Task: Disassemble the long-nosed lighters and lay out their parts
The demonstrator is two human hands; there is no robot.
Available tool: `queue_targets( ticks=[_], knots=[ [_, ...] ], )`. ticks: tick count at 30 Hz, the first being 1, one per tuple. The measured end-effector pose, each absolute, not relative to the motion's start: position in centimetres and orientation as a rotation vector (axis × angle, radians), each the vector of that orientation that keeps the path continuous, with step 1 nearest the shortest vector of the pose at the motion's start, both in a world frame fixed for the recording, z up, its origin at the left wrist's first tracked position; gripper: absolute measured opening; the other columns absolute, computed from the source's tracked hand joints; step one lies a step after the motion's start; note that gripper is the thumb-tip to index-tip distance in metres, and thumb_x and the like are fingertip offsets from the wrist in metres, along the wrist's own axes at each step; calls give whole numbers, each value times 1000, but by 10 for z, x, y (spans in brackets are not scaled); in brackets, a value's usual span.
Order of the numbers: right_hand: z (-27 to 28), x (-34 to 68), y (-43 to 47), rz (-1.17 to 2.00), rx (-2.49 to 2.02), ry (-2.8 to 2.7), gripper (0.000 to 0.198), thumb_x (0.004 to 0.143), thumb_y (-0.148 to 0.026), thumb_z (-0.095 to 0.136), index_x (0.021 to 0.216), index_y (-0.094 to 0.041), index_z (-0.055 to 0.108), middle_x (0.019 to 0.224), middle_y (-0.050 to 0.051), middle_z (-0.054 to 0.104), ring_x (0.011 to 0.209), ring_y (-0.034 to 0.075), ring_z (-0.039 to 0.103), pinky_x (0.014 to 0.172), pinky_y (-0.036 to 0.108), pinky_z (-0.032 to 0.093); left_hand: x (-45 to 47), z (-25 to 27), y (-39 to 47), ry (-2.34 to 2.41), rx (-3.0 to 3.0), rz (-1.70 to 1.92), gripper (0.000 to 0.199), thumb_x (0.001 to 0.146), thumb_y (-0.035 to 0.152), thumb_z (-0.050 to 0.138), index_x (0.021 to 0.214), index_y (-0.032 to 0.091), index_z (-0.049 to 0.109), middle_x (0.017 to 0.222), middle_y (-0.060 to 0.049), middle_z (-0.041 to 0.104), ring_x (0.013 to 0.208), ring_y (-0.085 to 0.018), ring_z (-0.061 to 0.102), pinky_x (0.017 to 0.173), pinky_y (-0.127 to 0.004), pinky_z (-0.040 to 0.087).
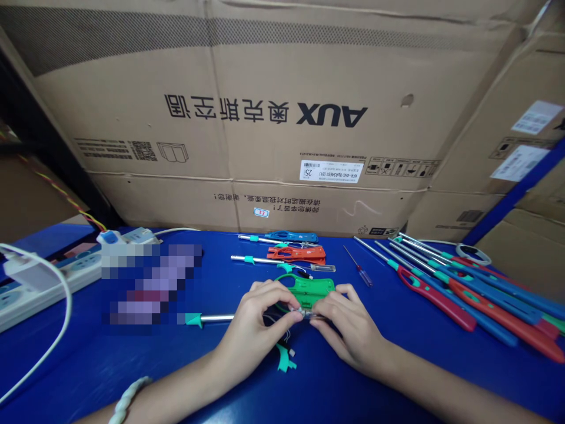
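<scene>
Your left hand (265, 309) and right hand (348, 324) pinch opposite ends of the clear part (308, 315), long axis roughly left-right.

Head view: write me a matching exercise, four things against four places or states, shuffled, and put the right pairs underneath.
Things
1. green shell
2. screwdriver
3. power strip
4. beaded bracelet

Places and states
A. worn near the left wrist
B. reaching the picture's left edge
C. partly hidden behind the left hand and right hand
D. lying to the right of the orange shell

Pairs: 1-C, 2-D, 3-B, 4-A
</scene>
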State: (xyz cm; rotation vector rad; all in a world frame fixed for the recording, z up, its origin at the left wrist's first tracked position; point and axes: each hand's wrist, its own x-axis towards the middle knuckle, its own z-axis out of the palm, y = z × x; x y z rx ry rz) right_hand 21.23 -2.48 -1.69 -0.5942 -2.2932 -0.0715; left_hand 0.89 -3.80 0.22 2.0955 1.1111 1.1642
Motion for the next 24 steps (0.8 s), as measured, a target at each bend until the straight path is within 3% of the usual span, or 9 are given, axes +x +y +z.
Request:
queue_targets(
  ticks=[10, 18, 24],
  knots=[
    [-17, 212, -25, -67, -594, -2303, 8, 93, -12, 47, 96, -17, 51, 78, 2, 65, 65, 14, 54, 72, 34, 36, 8, -1, -38, 1087, 2059, 1163, 7, 85, 24, 66, 79, 20, 65, 79, 0, 66, 77, -18, 58, 77, -33, 38],
    [-19, 214, -23, -41, -590, -2277, 9, 93, -14, 47, 99, -18, 51, 79, 2, 66, 65, 14, 57, 74, 34, 38, 5, 4, -40, 971, 2067, 1154, 13, 85, 32, 66, 90, 20, 65, 88, -4, 65, 85, -20, 58, 78, -33, 43],
    [-22, 216, -20, 122, -526, -2287, 14, 96, -14, 42, 108, -19, 47, 88, 6, 67, 72, 16, 59, 76, 37, 41, 1, 7, -36, 880, 1987, 1097, 18, 95, 25, 49, 97, 20, 66, 92, -4, 64, 88, -18, 58, 78, -29, 43]
  ],
)
